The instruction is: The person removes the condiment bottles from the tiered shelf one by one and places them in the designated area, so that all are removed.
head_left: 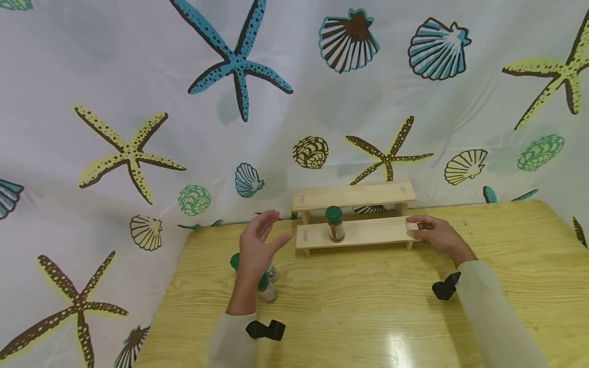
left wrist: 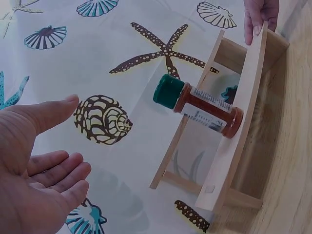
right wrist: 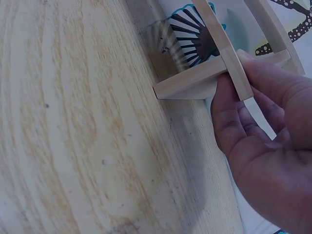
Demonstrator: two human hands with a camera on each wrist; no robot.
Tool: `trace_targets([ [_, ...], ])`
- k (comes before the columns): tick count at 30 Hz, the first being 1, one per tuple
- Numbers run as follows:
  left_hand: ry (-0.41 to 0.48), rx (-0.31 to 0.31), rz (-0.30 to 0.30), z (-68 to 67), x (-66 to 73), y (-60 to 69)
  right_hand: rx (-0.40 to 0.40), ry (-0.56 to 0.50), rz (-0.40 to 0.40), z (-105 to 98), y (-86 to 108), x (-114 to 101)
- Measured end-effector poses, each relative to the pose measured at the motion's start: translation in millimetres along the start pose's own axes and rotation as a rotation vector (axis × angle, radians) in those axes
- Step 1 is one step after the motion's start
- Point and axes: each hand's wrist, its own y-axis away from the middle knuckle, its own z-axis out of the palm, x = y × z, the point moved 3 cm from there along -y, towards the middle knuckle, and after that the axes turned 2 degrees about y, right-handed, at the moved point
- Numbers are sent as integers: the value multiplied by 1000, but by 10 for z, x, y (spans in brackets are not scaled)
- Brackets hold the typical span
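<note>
A two-step wooden rack [head_left: 368, 231] stands at the back of the table. On its lower step, left of the middle, a spice jar [left wrist: 204, 108] with a green lid and reddish-brown contents stands upright. My right hand [head_left: 437, 235] pinches the right end of that lower step, thumb on top and fingers beneath, as the right wrist view shows. To the left of the rack my left hand [head_left: 258, 248] is raised with its fingers apart and nothing in it. Behind and below it are several green-lidded jars [head_left: 268, 291], partly hidden by the hand and forearm.
The wooden table [head_left: 349, 306] meets a white cloth [head_left: 285, 122] printed with starfish and shells, which hangs right behind the rack. A black wrist device [head_left: 267, 330] sits on the left sleeve and another [head_left: 445, 287] on the right.
</note>
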Motion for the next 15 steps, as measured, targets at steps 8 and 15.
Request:
trace_targets([
  [8, 45, -17, -27, 465, -52, -122, -5, -13, -5, -35, -3, 37],
  [15, 51, -20, -41, 796, -208, -167, 6, -22, -13, -18, -16, 41],
])
